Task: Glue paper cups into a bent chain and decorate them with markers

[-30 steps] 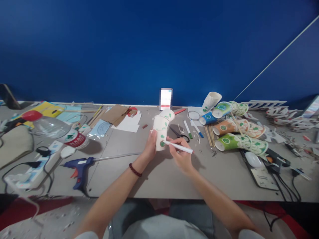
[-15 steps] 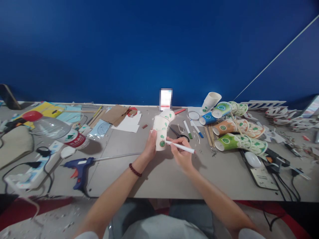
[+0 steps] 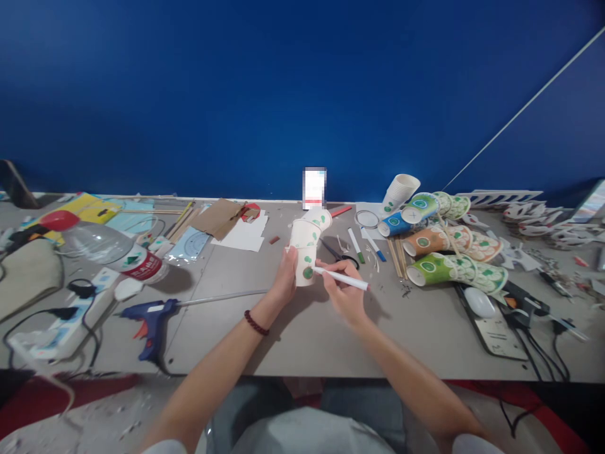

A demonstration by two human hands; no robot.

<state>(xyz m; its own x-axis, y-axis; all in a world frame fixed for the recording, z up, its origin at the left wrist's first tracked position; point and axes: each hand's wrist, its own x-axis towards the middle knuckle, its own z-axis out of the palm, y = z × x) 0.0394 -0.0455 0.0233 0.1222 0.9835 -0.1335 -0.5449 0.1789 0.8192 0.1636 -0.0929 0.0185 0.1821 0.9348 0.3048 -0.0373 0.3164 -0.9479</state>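
My left hand (image 3: 285, 277) is closed round the left side of a curved chain of white paper cups (image 3: 305, 255) printed with green leaves. The cups fit into one another and bend to the right at the top. Between the fingers of my right hand (image 3: 345, 293) is a white marker pen (image 3: 345, 278) with a reddish end. Its tip points left and meets the side of the lowest cup, near a green dot; whether it touches I cannot tell. Behind my right hand lie black-handled scissors (image 3: 347, 258). A green marker (image 3: 356, 245) and a blue marker (image 3: 373, 244) lie beyond them.
At left are a blue glue gun (image 3: 154, 321), a plastic bottle (image 3: 113, 246) and a power strip (image 3: 78, 321). Coloured cup chains (image 3: 430, 271), a stack of white cups (image 3: 399, 192) and a phone with a white mouse (image 3: 479, 302) lie at right. A blurred screen (image 3: 314, 186) stands behind.
Almost nothing differs. Both hands, the cups and the marker keep nearly the same place.
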